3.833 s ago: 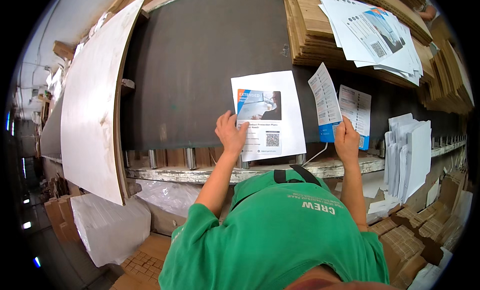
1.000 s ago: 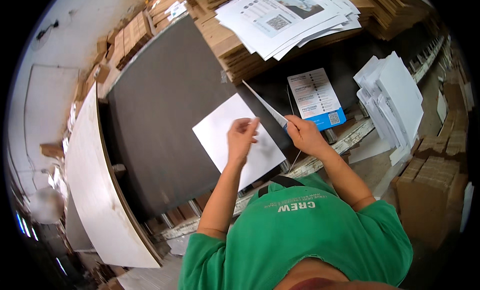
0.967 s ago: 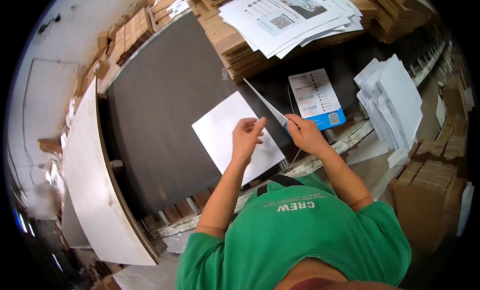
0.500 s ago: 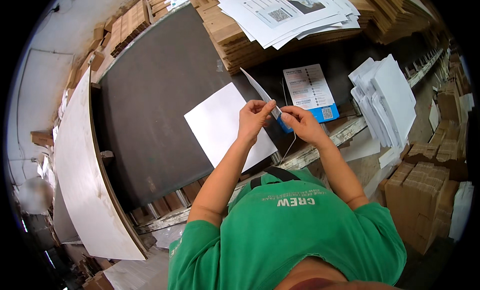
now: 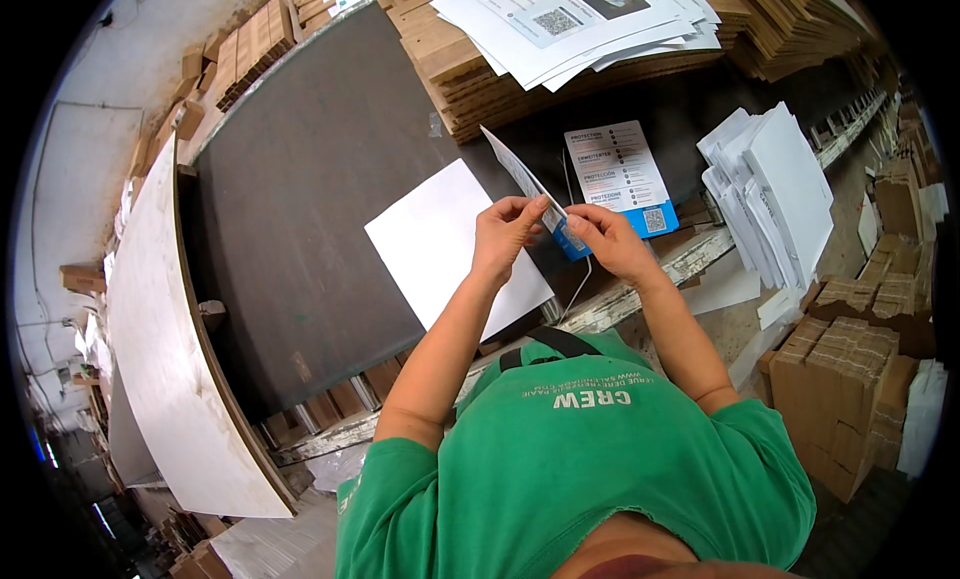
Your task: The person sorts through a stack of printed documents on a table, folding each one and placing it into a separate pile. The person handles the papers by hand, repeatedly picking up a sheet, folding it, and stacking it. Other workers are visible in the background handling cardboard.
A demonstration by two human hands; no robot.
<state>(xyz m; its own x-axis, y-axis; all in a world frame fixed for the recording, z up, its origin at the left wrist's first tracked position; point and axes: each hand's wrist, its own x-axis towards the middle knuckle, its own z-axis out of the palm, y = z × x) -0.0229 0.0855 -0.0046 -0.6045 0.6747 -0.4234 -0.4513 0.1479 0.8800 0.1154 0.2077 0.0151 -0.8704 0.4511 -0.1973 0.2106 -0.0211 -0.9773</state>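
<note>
- The thin printed white-and-blue leaflet is raised and tilted above the dark grey belt, between the plain white sheet and the flat white-and-blue printed card.
- The left hand has its thumb and fingers drawn together on the leaflet's near edge; the right hand pinches it close by, with its fingers curled.
- It looks light, springy and rather slick, likely to crease if squeezed hard; edges or corners seem the best hold.
- The belt looks flat and smooth, bordered by a chipped, pale-painted rail.
- Loose printed sheets top flat brown cardboard; a white paper bundle stands rightward.
- Leftward are a pale flat board and a grey wall.
</note>
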